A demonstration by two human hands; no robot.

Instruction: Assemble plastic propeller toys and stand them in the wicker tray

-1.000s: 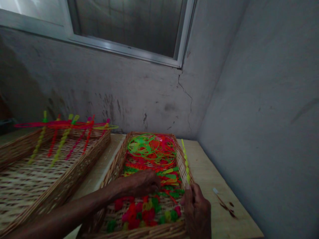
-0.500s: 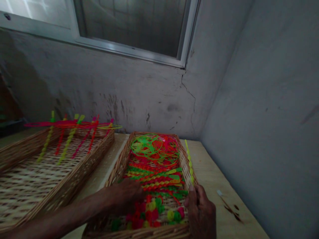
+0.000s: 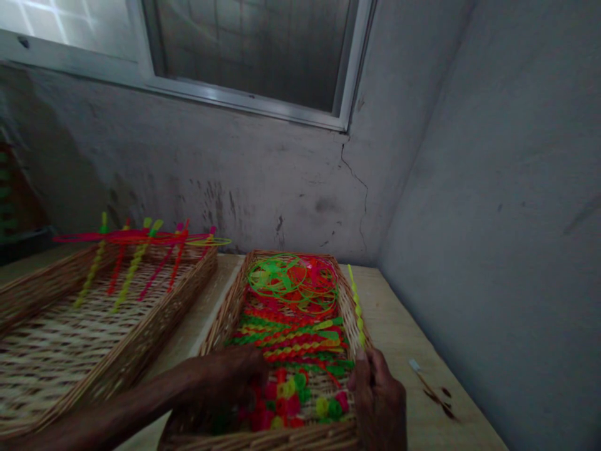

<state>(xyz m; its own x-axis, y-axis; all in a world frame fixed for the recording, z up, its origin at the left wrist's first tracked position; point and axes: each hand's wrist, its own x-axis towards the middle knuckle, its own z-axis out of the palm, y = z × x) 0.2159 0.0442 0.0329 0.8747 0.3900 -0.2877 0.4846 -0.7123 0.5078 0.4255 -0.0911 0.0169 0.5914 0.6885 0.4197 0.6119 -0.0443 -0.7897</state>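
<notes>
My right hand (image 3: 378, 398) is closed on a yellow twisted plastic stick (image 3: 357, 310), which stands nearly upright at the right rim of a wicker basket (image 3: 350, 300). My left hand (image 3: 241, 376) reaches down into the near part of that basket, at a heap of small coloured plastic pieces (image 3: 284, 401); its fingertips are dark and partly hidden. Beyond it lie several twisted sticks (image 3: 291, 338) in green, orange, yellow and pink. Thin plastic rings with blades (image 3: 282, 275), green, red and pink, are piled at the far end.
A second wicker basket (image 3: 164, 332) stands on the left. Across its far end rest several assembled sticks with rings (image 3: 136, 250). A thin stick with a white end (image 3: 422, 376) and dark bits lie on the table (image 3: 399, 313) at right. Walls (image 3: 305, 181) close off the back and right.
My left hand has shifted slightly left and down at the small pieces. My right hand and the yellow stick have hardly moved. The view has tilted a little.
</notes>
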